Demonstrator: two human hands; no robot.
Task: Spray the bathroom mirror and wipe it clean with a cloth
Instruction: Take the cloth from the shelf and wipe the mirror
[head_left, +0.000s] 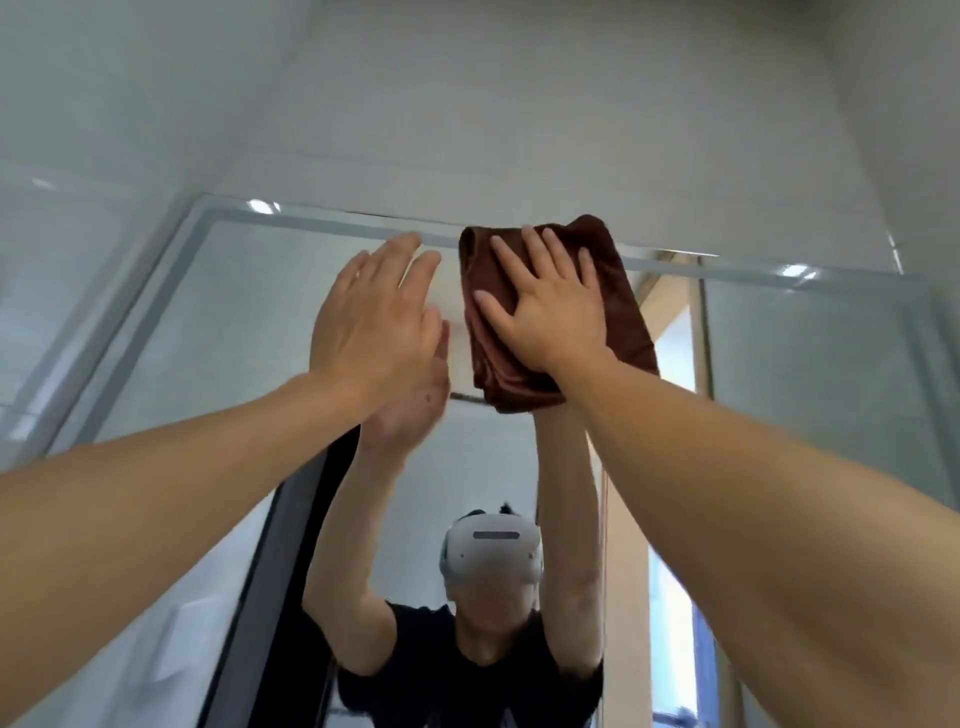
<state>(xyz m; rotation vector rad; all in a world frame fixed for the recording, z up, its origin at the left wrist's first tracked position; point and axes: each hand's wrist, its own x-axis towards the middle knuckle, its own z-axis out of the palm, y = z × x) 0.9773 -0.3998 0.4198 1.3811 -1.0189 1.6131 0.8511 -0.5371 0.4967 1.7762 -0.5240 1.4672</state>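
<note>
- While both arms reach up high, the right hand (550, 312) lies flat on a brown cloth (618, 291) in the upper middle of the frame, a little to the right.
- Its fingers are spread out straight and press the cloth onto the mirror (218, 332). They are not curled around it.
- This folded cloth sits just under the mirror's top edge (322, 221), and its top corner pokes a little over that edge.
- Its long side runs up and down, a bit tilted, so the bottom end hangs below the wrist.
- Just to the left of the cloth, the left hand (374, 322) is held up flat with straight fingers. It holds nothing.
- I cannot tell if the left hand touches the glass or just hovers close to it.
- The two hands are near each other but do not touch.
- Almost all of the glass lies below and to the sides of the cloth. So I think the next wipe must go down or sideways, because there is no more mirror above.
- The right hand is the one on the cloth, so it should do the wiping.
- No spray bottle shows anywhere.
</note>
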